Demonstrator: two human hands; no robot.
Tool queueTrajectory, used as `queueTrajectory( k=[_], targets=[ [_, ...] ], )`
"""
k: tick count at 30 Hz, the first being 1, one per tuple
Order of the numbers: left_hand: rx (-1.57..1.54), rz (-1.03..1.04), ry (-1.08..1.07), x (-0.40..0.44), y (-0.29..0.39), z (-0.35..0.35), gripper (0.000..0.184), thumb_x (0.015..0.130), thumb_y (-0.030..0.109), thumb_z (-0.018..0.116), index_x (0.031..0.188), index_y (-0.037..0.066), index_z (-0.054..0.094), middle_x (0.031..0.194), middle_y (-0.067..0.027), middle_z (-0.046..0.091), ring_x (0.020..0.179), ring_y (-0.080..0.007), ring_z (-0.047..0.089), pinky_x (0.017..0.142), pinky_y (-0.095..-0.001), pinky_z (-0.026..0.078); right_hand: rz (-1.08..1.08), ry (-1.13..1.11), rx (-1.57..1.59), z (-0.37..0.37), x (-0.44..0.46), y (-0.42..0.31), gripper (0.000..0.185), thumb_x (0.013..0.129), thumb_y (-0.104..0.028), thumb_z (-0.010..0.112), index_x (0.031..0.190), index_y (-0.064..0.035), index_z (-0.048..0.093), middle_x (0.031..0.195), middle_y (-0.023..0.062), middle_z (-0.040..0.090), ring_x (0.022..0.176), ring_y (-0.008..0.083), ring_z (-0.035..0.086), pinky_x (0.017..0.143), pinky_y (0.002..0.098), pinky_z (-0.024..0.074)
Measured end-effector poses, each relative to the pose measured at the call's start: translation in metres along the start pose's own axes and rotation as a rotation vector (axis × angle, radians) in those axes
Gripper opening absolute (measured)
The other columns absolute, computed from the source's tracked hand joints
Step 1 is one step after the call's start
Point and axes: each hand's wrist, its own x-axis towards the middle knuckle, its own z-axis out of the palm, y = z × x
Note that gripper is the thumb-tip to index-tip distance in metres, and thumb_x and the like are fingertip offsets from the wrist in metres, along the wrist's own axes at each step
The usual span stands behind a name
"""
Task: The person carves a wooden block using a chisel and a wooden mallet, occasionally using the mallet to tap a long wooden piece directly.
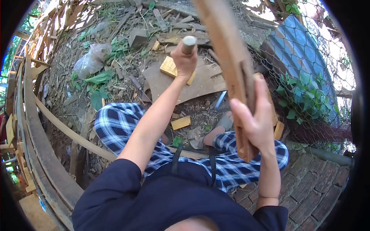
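Note:
My left hand [184, 61] is wrapped round a short rod-like handle [189, 45] with a pale round end, held upright over a yellowish wooden block [169, 66]. What lies at the handle's lower end is hidden. On the right, my right hand [257, 122] grips a long wooden piece [227, 50] with a slot cut in it. That piece stands steeply in front of me, its upper end blurred and running out of the frame. Below the block, a flat brown board [196, 89] rests on the ground, with a thin dark tool [135, 82] near its left edge.
A small wood block [180, 123] lies between my legs. Further left are a clear plastic bag [92, 59] and long curved planks [42, 146]. A wire fence with a blue metal sheet [295, 42] stands at the right, above brickwork [308, 184]. Wood scraps litter the ground.

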Motion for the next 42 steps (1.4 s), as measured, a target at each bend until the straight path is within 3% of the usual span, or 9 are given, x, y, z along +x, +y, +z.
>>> queueTrajectory(
  k=[2,5,7,8,13,17,32,36,42],
  targets=[
    [0.028,0.018,-0.007,-0.004,0.004,0.006,0.009,0.077,0.003,0.069,0.082,0.004,0.062,0.067,-0.0133,0.061,0.060,-0.0279,0.064,0.057,-0.0338,0.047,-0.074,0.110,0.220,-0.011,0.000,-0.021,0.059,0.085,-0.022,0.066,0.132,0.0008,0.038,0.097,0.0143,0.064,0.085,0.0183,0.063,0.078,0.0340,0.0499],
    [0.067,0.092,-0.094,-0.008,0.000,0.009,0.014,0.081,0.009,0.076,0.083,0.001,0.064,0.066,-0.0081,0.064,0.057,-0.0147,0.058,0.058,-0.0292,0.047,-0.298,0.376,0.339,0.005,0.000,-0.020,0.055,0.085,-0.022,0.060,0.132,0.0000,0.043,0.108,0.0158,0.059,0.091,0.0228,0.060,0.082,0.0356,0.0483],
    [0.026,0.076,-0.054,-0.010,0.002,0.009,0.013,0.081,0.008,0.075,0.083,0.001,0.064,0.068,-0.0095,0.064,0.058,-0.0165,0.059,0.058,-0.0296,0.047,0.188,-0.027,-0.069,0.005,-0.004,-0.009,0.056,0.085,-0.024,0.063,0.131,0.0015,0.042,0.094,0.0183,0.064,0.080,0.0255,0.063,0.076,0.0364,0.0504],
    [-0.013,0.063,-0.019,-0.009,0.004,0.009,0.012,0.081,0.008,0.075,0.084,0.001,0.065,0.069,-0.0110,0.064,0.058,-0.0182,0.060,0.057,-0.0300,0.047,0.157,-0.108,-0.030,0.015,-0.005,0.025,0.061,0.084,-0.030,0.068,0.129,0.0014,0.040,0.088,0.0287,0.065,0.087,0.0415,0.067,0.078,0.0453,0.0519],
    [0.031,0.154,-0.173,-0.017,0.005,0.008,0.016,0.077,0.001,0.066,0.071,0.005,0.052,0.068,-0.0184,0.055,0.060,-0.0372,0.058,0.051,-0.0394,0.043,0.267,-0.095,0.214,0.026,-0.034,0.053,0.050,0.089,-0.025,0.064,0.128,-0.0009,0.043,0.093,0.0209,0.067,0.084,0.0285,0.069,0.077,0.0375,0.0524],
    [0.180,0.242,-0.230,-0.039,0.011,0.016,0.033,0.085,0.024,0.074,0.065,0.010,0.053,0.060,-0.0103,0.055,0.052,-0.0298,0.057,0.048,-0.0383,0.043,0.289,0.085,0.241,0.030,-0.044,0.058,0.043,0.092,-0.022,0.061,0.127,-0.0009,0.045,0.095,0.0132,0.065,0.084,0.0196,0.065,0.077,0.0340,0.0515],
    [0.238,0.690,-0.910,-0.078,-0.004,-0.033,0.008,0.075,0.017,0.073,0.076,0.017,0.066,0.065,-0.0004,0.056,0.063,-0.0191,0.059,0.055,-0.0339,0.043,0.281,0.077,0.324,0.028,-0.078,0.068,0.050,0.091,-0.023,0.064,0.130,0.0006,0.043,0.102,0.0146,0.066,0.091,0.0198,0.064,0.082,0.0345,0.0505],
    [0.019,0.238,-0.059,-0.017,0.009,-0.014,0.015,0.082,0.003,0.069,0.071,0.009,0.060,0.067,-0.0008,0.062,0.059,-0.0139,0.059,0.052,-0.0338,0.045,0.356,0.052,0.361,0.025,-0.073,0.063,0.051,0.092,-0.023,0.063,0.131,0.0010,0.042,0.105,0.0158,0.065,0.093,0.0203,0.064,0.083,0.0343,0.0507],
    [-0.341,-0.316,0.242,0.051,0.026,-0.047,0.033,0.093,0.017,0.067,0.071,0.009,0.044,0.054,0.0016,0.045,0.042,-0.0068,0.041,0.039,-0.0241,0.034,0.318,0.081,0.375,0.031,-0.071,0.066,0.050,0.093,-0.022,0.062,0.131,0.0018,0.042,0.105,0.0160,0.064,0.092,0.0206,0.063,0.083,0.0341,0.0506]
  ],
)
